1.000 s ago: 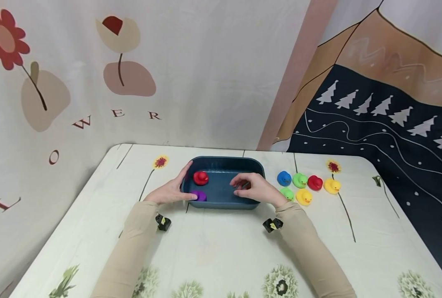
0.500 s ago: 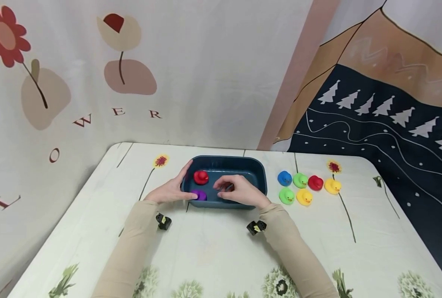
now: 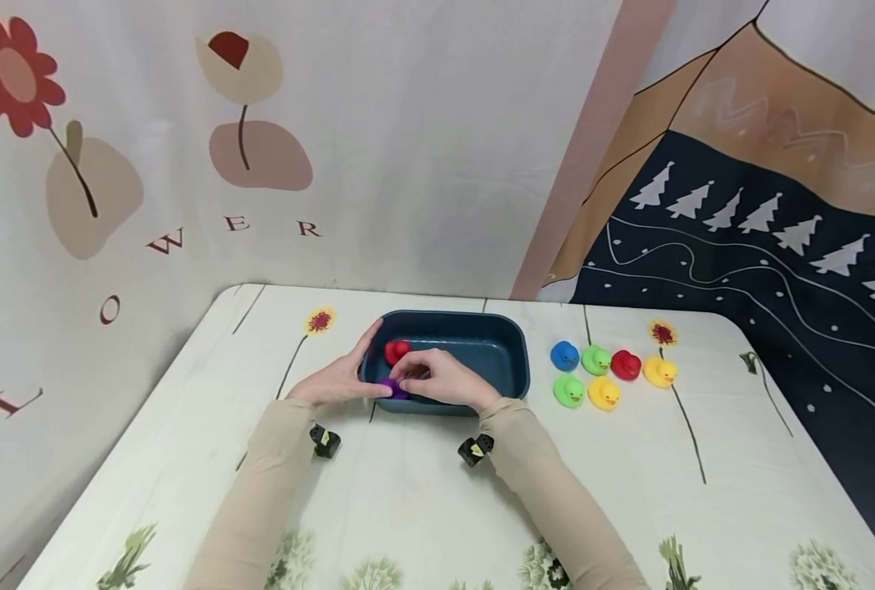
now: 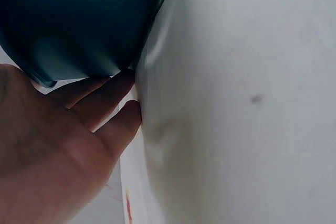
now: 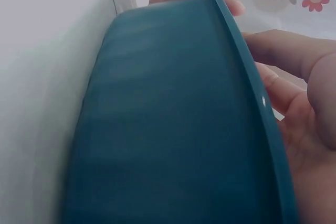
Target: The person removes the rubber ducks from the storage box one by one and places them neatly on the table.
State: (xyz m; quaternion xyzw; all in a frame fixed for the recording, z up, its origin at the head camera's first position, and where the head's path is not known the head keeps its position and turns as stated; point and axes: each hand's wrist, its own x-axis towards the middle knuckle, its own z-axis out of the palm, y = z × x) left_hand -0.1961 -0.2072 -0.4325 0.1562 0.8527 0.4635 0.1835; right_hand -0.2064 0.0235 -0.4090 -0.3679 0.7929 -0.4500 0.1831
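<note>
A dark teal tray (image 3: pixel 474 324) stands on the table. My left hand (image 3: pixel 342 378) grips its left end, with the thumb at the front rim and fingers (image 4: pixel 107 95) along the outer wall. Inside the tray, a purple duck (image 3: pixel 398 394) sits in the front left corner, close to the left thumb. A red toy duck (image 3: pixel 396 351) is behind it, partly covered by the right hand. My right hand (image 3: pixel 445 378) reaches in over the front rim, its bent index finger and thumb at the purple duck. Whether they pinch it is hidden.
Right of the tray are several toy ducks in two rows: a blue duck (image 3: pixel 564 356), a green duck (image 3: pixel 596 360), a red duck (image 3: pixel 625 365) and a yellow duck (image 3: pixel 659 371) behind, another green duck (image 3: pixel 569 391) and yellow duck (image 3: pixel 603 393) in front. A printed cloth (image 3: pixel 408 164) rises behind.
My right hand has moved left inside the tray, from its right half to the purple duck, and now partly covers the red duck. The left hand and the tray have stayed in place.
</note>
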